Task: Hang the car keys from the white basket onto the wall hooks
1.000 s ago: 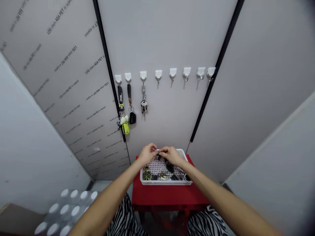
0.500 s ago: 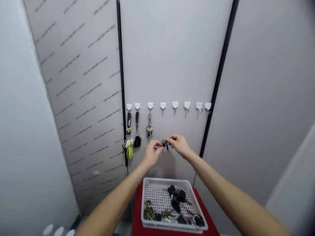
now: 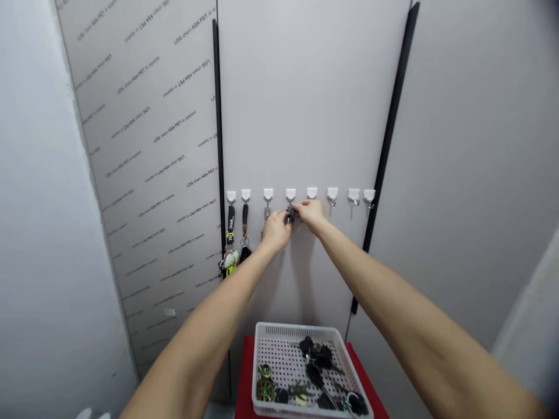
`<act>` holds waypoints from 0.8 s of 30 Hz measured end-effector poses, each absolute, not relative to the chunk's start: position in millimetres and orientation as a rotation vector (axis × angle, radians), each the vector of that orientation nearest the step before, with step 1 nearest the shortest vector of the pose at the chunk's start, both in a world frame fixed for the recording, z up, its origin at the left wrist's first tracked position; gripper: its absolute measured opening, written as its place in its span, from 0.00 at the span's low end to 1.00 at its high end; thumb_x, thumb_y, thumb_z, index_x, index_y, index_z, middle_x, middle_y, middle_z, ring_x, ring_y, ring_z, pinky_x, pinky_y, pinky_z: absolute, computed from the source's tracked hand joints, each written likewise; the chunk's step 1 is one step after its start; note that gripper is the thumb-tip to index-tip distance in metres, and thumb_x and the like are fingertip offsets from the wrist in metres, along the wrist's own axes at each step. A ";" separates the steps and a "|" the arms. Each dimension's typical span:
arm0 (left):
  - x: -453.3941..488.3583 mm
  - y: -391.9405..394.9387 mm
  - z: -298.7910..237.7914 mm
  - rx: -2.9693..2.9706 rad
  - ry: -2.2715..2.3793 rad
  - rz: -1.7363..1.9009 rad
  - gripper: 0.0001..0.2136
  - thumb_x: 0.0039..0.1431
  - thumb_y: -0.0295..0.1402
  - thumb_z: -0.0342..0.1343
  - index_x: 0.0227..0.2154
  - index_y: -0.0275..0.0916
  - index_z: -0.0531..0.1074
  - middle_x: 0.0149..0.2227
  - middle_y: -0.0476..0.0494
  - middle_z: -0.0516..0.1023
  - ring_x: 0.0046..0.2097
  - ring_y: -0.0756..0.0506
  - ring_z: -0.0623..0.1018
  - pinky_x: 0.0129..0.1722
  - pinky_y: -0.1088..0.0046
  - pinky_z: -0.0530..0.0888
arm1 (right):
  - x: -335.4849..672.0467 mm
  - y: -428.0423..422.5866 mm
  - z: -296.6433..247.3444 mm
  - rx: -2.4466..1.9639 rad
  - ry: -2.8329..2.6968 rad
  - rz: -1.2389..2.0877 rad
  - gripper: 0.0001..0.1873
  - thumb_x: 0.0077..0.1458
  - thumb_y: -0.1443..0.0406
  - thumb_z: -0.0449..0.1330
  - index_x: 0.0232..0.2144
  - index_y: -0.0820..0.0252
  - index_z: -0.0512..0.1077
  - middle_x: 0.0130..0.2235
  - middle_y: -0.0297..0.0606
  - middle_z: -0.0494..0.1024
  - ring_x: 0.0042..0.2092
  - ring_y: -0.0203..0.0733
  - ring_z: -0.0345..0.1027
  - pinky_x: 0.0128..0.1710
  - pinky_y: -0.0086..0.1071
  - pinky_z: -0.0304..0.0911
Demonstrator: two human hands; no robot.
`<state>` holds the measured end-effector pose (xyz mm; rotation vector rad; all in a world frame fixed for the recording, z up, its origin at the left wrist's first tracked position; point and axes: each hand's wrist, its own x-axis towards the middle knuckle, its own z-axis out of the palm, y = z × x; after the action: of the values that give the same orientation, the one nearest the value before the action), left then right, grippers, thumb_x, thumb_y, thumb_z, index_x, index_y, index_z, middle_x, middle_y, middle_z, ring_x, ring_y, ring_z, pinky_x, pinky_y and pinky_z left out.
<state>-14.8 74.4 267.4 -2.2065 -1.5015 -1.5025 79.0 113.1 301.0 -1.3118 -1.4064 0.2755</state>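
Observation:
Both my hands are raised to a row of white adhesive wall hooks, with a small dark key bunch pinched between them just under the fourth hook. My left hand grips the bunch from the left, and my right hand holds it from the right. Fingers hide most of the keys, so I cannot tell whether the ring is on the hook. The third hook is next to my left hand, its hanging keys partly hidden behind that hand.
A white plastic tray holds several key sets on a red table below my arms. Two hooks at the left carry a lanyard and a key fob. Black strips run down the grey wall panels.
Both hands have risen from the tray to the hook row, carrying the key bunch up and right until it sits beneath the fourth hook. The view has tilted upward.

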 end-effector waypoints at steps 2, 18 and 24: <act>-14.8 76.6 265.7 -2.211 -1.519 -1.494 0.14 0.42 0.24 0.46 0.35 0.35 0.65 0.36 0.42 0.67 0.39 0.48 0.66 0.41 0.73 0.63 | 77.3 118.3 298.3 -1.346 -1.428 0.226 0.08 0.35 0.66 0.52 0.20 0.65 0.68 0.20 0.37 0.70 0.25 0.35 0.64 0.24 0.25 0.57; -29.3 26.3 100.8 -2.557 -1.951 -1.409 0.12 0.43 0.24 0.46 0.33 0.33 0.67 0.33 0.43 0.69 0.34 0.51 0.68 0.36 0.75 0.65 | 140.1 37.2 130.5 -1.480 -2.088 0.442 0.11 0.39 0.69 0.51 0.28 0.65 0.69 0.30 0.39 0.73 0.30 0.33 0.64 0.33 0.25 0.57; 2.0 1.7 35.8 -2.853 -1.942 -0.981 0.11 0.42 0.26 0.46 0.32 0.34 0.68 0.32 0.44 0.70 0.34 0.51 0.68 0.37 0.75 0.64 | 157.6 15.7 55.5 -1.622 -2.391 0.224 0.10 0.40 0.68 0.50 0.27 0.61 0.69 0.30 0.39 0.71 0.33 0.37 0.63 0.33 0.26 0.55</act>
<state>2.0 1.7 35.8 -2.8530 -1.9419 -0.9809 157.6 15.7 55.5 -1.6220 -2.3907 0.2243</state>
